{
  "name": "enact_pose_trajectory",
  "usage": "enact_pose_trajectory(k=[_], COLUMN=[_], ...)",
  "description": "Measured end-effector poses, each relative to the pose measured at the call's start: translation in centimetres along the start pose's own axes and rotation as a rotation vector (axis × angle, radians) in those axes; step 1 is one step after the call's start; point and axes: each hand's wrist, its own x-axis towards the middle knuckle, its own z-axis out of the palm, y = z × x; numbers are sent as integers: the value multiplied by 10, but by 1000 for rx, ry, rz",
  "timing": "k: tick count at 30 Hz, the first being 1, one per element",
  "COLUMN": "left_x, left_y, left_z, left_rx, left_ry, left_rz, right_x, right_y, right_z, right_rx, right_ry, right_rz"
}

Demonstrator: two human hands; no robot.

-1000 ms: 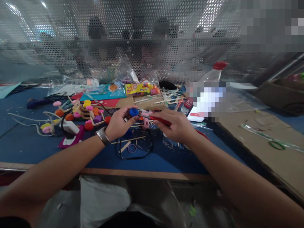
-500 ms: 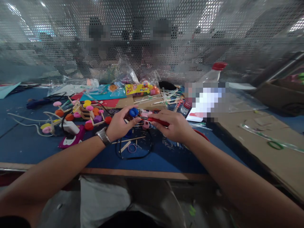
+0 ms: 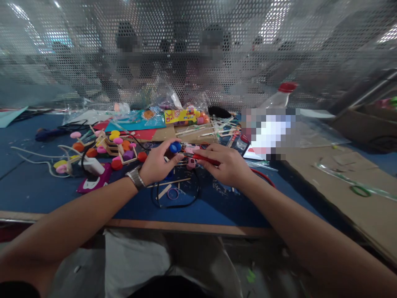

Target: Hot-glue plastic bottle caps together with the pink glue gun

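Note:
My left hand (image 3: 156,163), wearing a metal watch (image 3: 135,178), pinches a small round blue piece (image 3: 175,147) between thumb and fingers. It looks like a bottle cap. My right hand (image 3: 228,163) is closed around a slim red-handled tool (image 3: 207,159), whose narrow tip points left and reaches my left thumb. Whether the tip touches the blue piece I cannot tell. Just beyond the tool lies a pink plastic object (image 3: 191,162), partly covered by my hands. Below them are a black cord loop (image 3: 176,206), a small purple ring (image 3: 173,193) and thin wooden sticks (image 3: 163,192).
To the left stands a stick model with coloured clay balls (image 3: 116,163), beside a purple packet (image 3: 102,176) and white plug (image 3: 93,165). Behind are a yellow packet (image 3: 181,116) and more sticks (image 3: 217,128). At right lie a lit phone (image 3: 266,134), a bottle (image 3: 281,97) and cardboard (image 3: 335,178).
The blue piece has tilted slightly in my left fingers. Both hands keep nearly the same place and grip, and the view has shifted a little.

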Motion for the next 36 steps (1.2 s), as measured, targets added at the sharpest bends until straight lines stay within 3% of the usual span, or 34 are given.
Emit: enact_pose_trajectory(k=[36], left_x=[-2], left_y=[3], left_z=[1], left_rx=[-44], left_ry=[-35], left_rz=[-20], right_x=[1], right_y=[-8], right_z=[4], right_rx=[-39], right_ry=[0], right_rz=[28])
